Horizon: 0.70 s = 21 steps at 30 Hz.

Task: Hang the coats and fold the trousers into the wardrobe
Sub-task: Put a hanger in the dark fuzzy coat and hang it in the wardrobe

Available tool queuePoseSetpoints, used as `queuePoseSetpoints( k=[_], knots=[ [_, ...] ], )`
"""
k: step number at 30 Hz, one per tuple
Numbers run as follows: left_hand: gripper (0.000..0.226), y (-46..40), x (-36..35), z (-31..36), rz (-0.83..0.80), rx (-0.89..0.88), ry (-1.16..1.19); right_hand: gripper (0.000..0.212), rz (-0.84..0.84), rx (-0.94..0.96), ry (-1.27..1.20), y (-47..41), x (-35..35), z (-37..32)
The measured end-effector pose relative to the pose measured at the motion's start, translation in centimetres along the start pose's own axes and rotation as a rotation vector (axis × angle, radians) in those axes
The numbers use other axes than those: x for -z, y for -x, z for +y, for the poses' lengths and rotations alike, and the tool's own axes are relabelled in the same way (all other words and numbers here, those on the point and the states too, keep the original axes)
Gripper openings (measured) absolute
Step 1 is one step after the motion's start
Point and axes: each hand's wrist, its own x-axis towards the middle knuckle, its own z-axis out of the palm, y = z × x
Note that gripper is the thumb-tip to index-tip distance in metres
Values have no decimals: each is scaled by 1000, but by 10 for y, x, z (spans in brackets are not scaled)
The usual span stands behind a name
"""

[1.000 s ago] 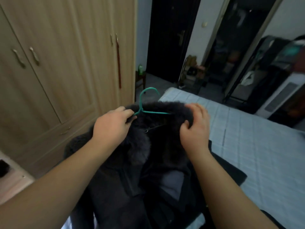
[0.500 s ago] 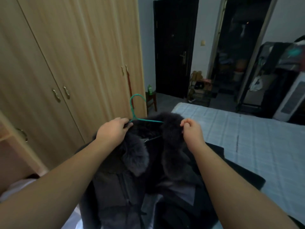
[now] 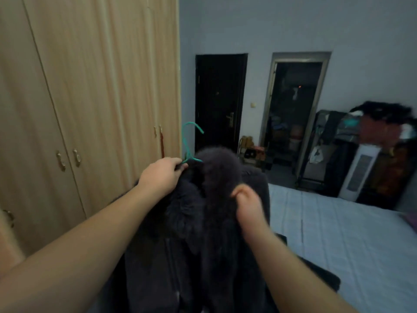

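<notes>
Lifted since half a second back: dark coat and green hanger raised higher, hook now in front of the grey far wall beside the wardrobe edge, where before it sat lower against the wardrobe doors. View tilted up too, with more wall and both doorways showing.

Left hand curled over the coat's left shoulder at the base of the hanger, fingers clamped on fabric and hanger neck together. Right hand blurred, thumb and fingers pinched on the furry collar a little lower and to the right. Exact finger placement there hard to tell through the blur.

Coat held up in the middle of the scene, near, draped downward from the hanger, fur collar bunched at the top, body hanging down past the bottom edge. Hanger hook upright, curving right, free of any rail.

Wardrobe on the left, pale wood, doors closed, small metal handles at mid height. Bed with light quilted cover to the right, a dark garment lying on it just behind the right forearm. Far off: closed black door, open doorway into a dim cluttered room, white upright heater or fan unit and dark heaped items at far right.
</notes>
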Motion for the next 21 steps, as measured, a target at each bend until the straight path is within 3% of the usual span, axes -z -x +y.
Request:
queuePoseSetpoints(
  k=[2,5,7,8,11,13,14,15,18,19,21],
  knots=[
    [31,-10,14,15,12,-58,8,39,-30,-54,292,4,0,28],
    [33,-22,34,30,56,-85,27,41,-211,-208,433,-5,8,13],
    [27,-31,46,32,70,-92,52,41,-199,-187,476,-10,20,-25],
    [24,-36,51,34,81,-100,71,40,-121,-39,490,-10,26,-46],
    [23,-47,66,43,147,-158,86,25,217,654,509,-2,44,-108],
    [24,-50,75,52,182,-222,73,23,287,916,618,-7,49,-138],
    [23,-51,79,56,193,-257,71,27,267,958,733,-12,48,-152],
    [20,-52,83,60,199,-289,69,38,199,944,880,-16,45,-165],
    [19,-56,95,68,241,-346,77,93,-102,638,1281,-30,34,-191],
    [19,-57,100,68,256,-355,84,99,-147,584,1352,-34,33,-193],
    [19,-58,106,66,271,-348,81,89,-156,574,1430,-42,40,-191]
  ],
)
